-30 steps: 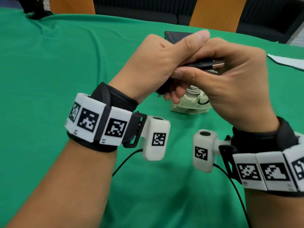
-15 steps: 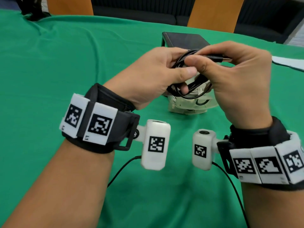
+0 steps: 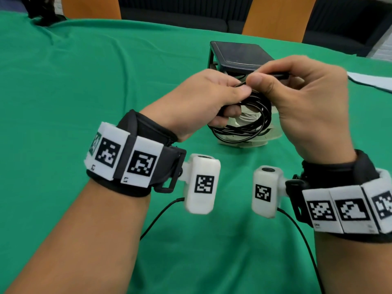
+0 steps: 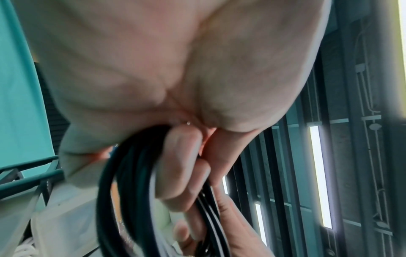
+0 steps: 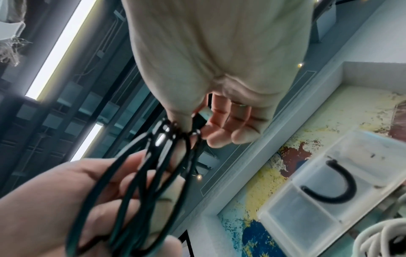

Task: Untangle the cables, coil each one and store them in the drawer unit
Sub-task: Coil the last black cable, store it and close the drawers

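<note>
A coiled black cable [image 3: 249, 122] hangs in several loops between both hands above the table. My left hand [image 3: 203, 100] grips the coil's top, fingers curled through the loops [image 4: 131, 173]. My right hand [image 3: 297, 98] pinches the cable's plug end [image 3: 277, 76] between thumb and forefinger just above the coil [image 5: 140, 173]. Behind the hands stands the black drawer unit [image 3: 239, 54]. Its clear drawer [image 3: 273, 136] is pulled out under the coil, with a white cable [image 3: 246, 118] lying in it. In the right wrist view the clear drawer [image 5: 329, 200] shows a black handle.
Green cloth [image 3: 106, 81] covers the whole table. A white sheet [image 3: 371, 80] lies at the right edge. Two orange chair backs [image 3: 277, 18] stand behind the far edge. A dark object [image 3: 42, 13] sits at the far left corner. Thin black wrist-camera leads [image 3: 161, 215] trail toward me.
The hands have moved apart and lowered a little, so the coil's loops now hang in view. The plug end has gone from sticking out sideways to being drawn across the coil's top.
</note>
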The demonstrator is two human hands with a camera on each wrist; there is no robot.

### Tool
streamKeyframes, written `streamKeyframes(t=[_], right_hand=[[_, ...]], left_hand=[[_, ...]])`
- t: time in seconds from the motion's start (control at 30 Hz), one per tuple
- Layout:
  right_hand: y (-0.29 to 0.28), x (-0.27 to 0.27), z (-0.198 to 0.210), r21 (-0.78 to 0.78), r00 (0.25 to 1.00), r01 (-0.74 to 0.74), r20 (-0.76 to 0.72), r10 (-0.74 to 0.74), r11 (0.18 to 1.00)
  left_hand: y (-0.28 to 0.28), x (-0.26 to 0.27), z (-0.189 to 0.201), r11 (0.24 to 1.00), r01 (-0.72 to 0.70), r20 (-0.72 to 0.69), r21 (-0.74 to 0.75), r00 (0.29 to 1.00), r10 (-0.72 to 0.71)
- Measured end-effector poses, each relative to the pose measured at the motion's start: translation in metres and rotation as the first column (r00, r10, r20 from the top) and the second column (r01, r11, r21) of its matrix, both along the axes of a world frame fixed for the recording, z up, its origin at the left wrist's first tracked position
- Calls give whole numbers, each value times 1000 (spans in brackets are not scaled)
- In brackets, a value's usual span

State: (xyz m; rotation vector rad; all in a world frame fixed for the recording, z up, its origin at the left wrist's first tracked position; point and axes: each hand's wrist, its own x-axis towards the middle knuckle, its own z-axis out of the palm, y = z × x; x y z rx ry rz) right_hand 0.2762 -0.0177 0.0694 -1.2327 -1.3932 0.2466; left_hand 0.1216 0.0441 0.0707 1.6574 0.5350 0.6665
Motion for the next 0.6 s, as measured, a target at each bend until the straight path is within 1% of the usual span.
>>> streamKeyframes(t=[0.17, 0.33, 0.43, 0.5, 0.6], right_hand=[[6, -2, -5, -89, 999, 34, 14, -33, 995], [8, 2, -6, -145, 995, 89, -31, -94, 985], [5, 3, -6, -181, 996, 68, -43, -77, 981], [4, 2, -7, -227, 998, 23, -53, -36, 974], [2, -3, -5, -299, 987, -68, -157, 21, 952]], left_hand=[[-4, 0, 3, 1000, 9, 21, -25, 1000, -8], [-5, 4, 3, 997, -71, 30, -41, 997, 72], [-3, 5, 1, 991, -128, 29, -41, 991, 129], [-2, 6, 0, 986, -166, 37, -33, 985, 167], [1, 4, 0, 972, -233, 61, -23, 970, 234]])
